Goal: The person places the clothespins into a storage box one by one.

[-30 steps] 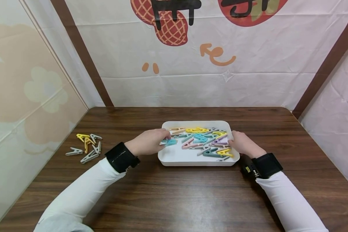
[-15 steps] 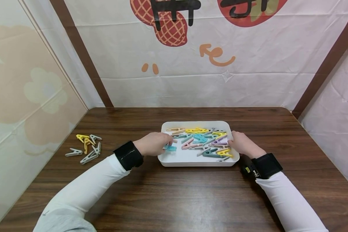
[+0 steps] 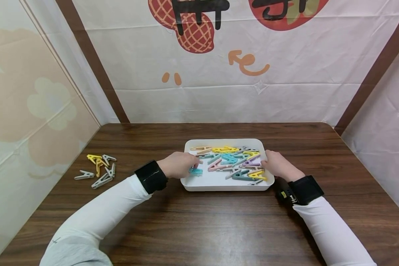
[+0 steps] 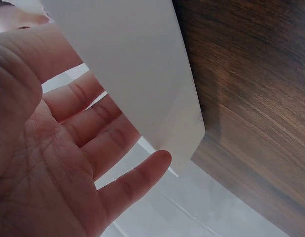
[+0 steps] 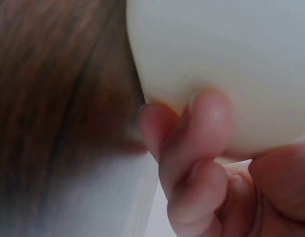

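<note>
A white tray (image 3: 219, 187) holds several clothespins in teal, yellow, pink, purple, grey and beige, mostly in its middle and right part. My left hand (image 3: 178, 164) reaches over its left rim. The fingers pinch a teal clothespin (image 3: 195, 171) low over the tray floor. In the left wrist view, the left hand (image 4: 68, 143) has its fingertips hidden behind the tray wall (image 4: 137, 74), little finger stretched along the outside. My right hand (image 3: 280, 165) grips the tray's right end. In the right wrist view, curled fingers (image 5: 206, 123) press against the outer wall.
A small group of yellow and grey clothespins (image 3: 101, 180) lies on the brown wooden table (image 3: 199, 229) to the far left. Behind the table hangs a printed white cloth (image 3: 199, 99). More cloth stands at both sides.
My left hand has moved slightly right and lower at the tray's left end, with the teal clothespin shifting nearer the front. My right hand has stayed on the tray.
</note>
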`<state>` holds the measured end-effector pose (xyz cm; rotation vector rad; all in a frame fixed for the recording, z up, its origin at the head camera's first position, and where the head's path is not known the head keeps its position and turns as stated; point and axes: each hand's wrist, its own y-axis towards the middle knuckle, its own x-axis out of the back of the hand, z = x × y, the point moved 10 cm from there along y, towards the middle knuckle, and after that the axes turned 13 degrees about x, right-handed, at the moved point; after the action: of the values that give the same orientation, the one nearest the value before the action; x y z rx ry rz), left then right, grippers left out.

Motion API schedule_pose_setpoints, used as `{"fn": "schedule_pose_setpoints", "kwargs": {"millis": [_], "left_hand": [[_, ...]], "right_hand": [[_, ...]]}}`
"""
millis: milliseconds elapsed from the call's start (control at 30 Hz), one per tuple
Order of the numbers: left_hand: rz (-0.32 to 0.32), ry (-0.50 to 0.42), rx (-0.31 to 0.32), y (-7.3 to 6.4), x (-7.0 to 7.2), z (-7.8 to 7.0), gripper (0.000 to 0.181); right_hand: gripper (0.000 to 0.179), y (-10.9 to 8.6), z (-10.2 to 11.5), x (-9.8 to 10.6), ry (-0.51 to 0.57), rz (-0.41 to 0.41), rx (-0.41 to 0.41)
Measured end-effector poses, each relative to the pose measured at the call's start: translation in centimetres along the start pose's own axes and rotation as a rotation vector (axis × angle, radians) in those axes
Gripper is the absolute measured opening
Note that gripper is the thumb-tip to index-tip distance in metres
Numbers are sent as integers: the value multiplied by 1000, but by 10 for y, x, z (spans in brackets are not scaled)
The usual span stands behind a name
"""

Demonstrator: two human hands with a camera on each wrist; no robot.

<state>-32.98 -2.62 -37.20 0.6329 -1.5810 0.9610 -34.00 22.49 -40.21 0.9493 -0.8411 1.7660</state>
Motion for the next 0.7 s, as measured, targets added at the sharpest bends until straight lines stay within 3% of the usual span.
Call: {"fn": "schedule_pose_setpoints", "kwargs": {"millis": [700], "left_hand": [[-47, 66, 17, 8, 0, 1, 20]], "right_hand": [[46, 1, -2, -1, -3, 3, -6]]}}
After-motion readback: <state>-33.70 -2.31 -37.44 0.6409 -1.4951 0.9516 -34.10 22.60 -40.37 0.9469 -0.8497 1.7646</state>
